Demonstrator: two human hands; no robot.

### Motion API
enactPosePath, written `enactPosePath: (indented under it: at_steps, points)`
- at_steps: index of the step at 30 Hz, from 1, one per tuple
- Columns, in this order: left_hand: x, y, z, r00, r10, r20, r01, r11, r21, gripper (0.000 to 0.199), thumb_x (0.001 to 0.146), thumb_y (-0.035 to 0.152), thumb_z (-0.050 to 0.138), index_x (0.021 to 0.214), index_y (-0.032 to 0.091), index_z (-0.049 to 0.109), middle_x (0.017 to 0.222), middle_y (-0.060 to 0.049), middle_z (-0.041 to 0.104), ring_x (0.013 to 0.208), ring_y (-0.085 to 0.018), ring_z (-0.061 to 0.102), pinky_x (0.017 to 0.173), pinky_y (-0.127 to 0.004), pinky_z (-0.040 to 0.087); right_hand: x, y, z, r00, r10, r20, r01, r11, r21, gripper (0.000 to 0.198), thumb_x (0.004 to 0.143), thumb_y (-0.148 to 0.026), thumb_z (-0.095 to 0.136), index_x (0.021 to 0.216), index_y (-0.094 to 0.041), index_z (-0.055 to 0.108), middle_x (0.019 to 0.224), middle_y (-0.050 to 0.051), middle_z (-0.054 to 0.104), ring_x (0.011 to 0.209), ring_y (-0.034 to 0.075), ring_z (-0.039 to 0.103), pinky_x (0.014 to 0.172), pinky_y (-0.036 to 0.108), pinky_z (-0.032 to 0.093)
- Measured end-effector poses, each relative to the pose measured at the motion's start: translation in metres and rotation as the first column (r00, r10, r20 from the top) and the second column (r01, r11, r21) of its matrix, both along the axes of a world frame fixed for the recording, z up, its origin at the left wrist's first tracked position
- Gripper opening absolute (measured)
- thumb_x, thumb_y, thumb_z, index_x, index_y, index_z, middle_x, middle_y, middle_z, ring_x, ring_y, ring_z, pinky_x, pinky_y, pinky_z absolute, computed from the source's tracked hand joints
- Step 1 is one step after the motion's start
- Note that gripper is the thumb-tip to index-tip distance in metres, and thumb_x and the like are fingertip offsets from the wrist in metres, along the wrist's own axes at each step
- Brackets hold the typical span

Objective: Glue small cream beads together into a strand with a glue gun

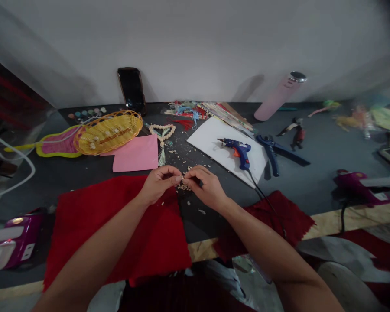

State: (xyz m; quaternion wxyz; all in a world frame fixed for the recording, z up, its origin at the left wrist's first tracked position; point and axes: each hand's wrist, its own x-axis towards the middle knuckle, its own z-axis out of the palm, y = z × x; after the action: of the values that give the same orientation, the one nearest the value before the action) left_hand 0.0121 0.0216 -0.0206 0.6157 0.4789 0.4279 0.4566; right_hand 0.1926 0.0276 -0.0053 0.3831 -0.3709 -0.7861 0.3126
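My left hand (157,183) and my right hand (206,187) meet fingertip to fingertip, both closed in a pinch. Between them is a tiny beige piece (182,177); the fingers cover most of it. Just under the fingertips lies a small heap of short beige pieces (183,187) on the dark tabletop. Red cloth (117,225) spreads beneath my left wrist and forearm. A heart-shaped ornament (162,132) with beige pieces along its outline and a pale tassel lies beyond my left hand.
A blue glue gun (238,151) rests on a white board (208,138), its cord running toward my right forearm. Blue-handled cutters (273,151), a pink bottle (277,97), a yellow basket (108,130), pink paper (136,154) and a phone (132,90) stand or lie around.
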Motion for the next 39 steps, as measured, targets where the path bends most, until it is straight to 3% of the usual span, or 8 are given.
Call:
enactPosePath:
  at_steps: [13,19,27,39]
  points:
    - [-0.0006,-0.0007,0.0004,0.999,-0.021,-0.031,0.022,1.0,0.017,0.014,0.069,0.023,0.07,0.078,0.014,0.065,0.067,0.001,0.06,0.06,-0.007,0.052,0.059,-0.019,0.043,-0.001,-0.0002,-0.0029,1.0,0.0,0.015,0.0,1.0,-0.008,0.008,0.086,-0.024,0.052,0.081,-0.02,0.056,0.078,0.002,0.055,0.071,0.012,0.052,0.064,0.024,0.043]
    - [-0.0013,0.0002,-0.0002,1.0,-0.021,0.022,0.021,1.0,0.006,0.014,0.069,0.022,0.07,0.078,0.014,0.063,0.068,0.001,0.06,0.059,-0.006,0.053,0.058,-0.018,0.044,0.0039,0.0009,-0.003,0.999,0.034,-0.025,-0.035,0.998,-0.046,0.007,0.084,-0.025,0.056,0.089,-0.02,0.057,0.083,0.003,0.055,0.072,0.012,0.052,0.063,0.024,0.045]
    - [-0.0014,0.0001,0.0025,0.992,-0.075,0.098,0.084,0.992,-0.092,0.046,0.068,0.02,0.071,0.108,0.019,0.05,0.073,0.002,0.064,0.061,-0.009,0.059,0.061,-0.023,0.047,0.0035,0.0021,0.0003,0.983,0.171,-0.062,-0.174,0.984,-0.043,0.022,0.085,-0.023,0.055,0.106,-0.023,0.057,0.093,0.005,0.059,0.086,0.014,0.055,0.075,0.029,0.048]
    - [-0.0033,0.0004,0.0043,0.991,-0.116,0.067,0.121,0.989,-0.083,0.05,0.067,0.019,0.072,0.112,0.018,0.049,0.073,0.001,0.063,0.062,-0.008,0.058,0.061,-0.021,0.046,0.0006,-0.0002,-0.0013,0.989,0.14,-0.042,-0.14,0.99,-0.002,0.01,0.084,-0.022,0.057,0.093,-0.02,0.061,0.086,0.004,0.059,0.083,0.014,0.055,0.074,0.028,0.047]
